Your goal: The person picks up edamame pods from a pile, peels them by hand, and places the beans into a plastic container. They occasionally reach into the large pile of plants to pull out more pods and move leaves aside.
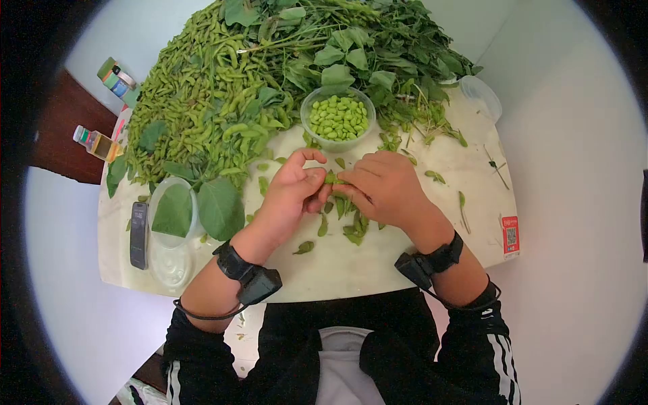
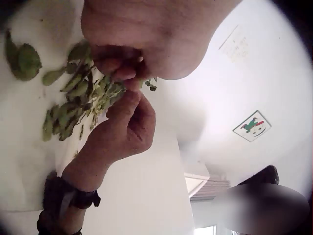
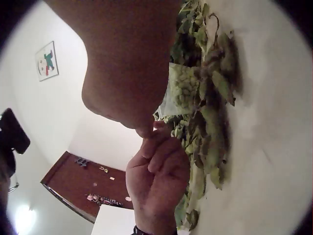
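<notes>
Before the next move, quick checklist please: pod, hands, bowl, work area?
1. Left hand and right hand both on the green pod: ok, pinched between them.
2. Pod split open: cannot tell, fingers cover most of it.
3. Bowl upright and uncovered: ok, just beyond the hands, with shelled beans inside.
4. Tabletop below the hands free of scraps: not ok, loose pods lie there.
5. Phone away from the hands: ok, near the table's left edge.
</notes>
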`<state>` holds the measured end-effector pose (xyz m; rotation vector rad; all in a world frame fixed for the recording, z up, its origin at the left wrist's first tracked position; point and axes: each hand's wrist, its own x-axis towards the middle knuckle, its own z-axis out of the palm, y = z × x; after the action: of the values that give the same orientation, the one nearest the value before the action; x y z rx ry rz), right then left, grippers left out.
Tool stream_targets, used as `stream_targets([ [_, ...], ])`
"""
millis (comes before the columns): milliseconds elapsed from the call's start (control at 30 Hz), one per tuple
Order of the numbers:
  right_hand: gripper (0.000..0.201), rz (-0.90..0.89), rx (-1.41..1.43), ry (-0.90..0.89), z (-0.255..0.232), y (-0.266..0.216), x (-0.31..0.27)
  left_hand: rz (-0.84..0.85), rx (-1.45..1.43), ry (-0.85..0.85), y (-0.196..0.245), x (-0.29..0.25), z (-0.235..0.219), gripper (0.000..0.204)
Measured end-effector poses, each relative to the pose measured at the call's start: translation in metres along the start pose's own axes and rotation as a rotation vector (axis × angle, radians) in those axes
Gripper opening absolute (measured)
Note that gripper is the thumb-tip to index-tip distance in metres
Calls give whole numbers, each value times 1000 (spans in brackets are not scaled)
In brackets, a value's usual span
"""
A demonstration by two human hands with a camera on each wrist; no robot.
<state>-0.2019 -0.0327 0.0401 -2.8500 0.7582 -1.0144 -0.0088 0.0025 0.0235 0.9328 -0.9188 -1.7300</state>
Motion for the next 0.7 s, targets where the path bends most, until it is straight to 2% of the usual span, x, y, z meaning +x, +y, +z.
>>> stream_targets([
  [100, 14, -4, 94, 90, 10, 0, -2, 70, 18, 6, -9, 0, -2, 15],
  [233, 13, -20, 112, 84, 10, -4, -2, 105, 23, 5, -12, -2, 2, 12],
  [300, 12, -86, 87, -40, 8, -3, -3, 139, 19, 45, -17, -1, 3, 11],
  [433, 15, -81, 89, -58, 15, -16, -4, 167, -15, 128, -21, -3, 9, 14],
  [533, 16, -59, 133, -4, 14, -14, -2, 182, 77, 128, -15, 0, 5, 17],
  [600, 13, 15, 189, 28, 10, -13, -3, 179, 188, 176, -8, -2, 8, 19],
  [700, 19, 100, 315, 6, 3, -10, -3, 224, 229, 145, -9, -5, 6, 19],
])
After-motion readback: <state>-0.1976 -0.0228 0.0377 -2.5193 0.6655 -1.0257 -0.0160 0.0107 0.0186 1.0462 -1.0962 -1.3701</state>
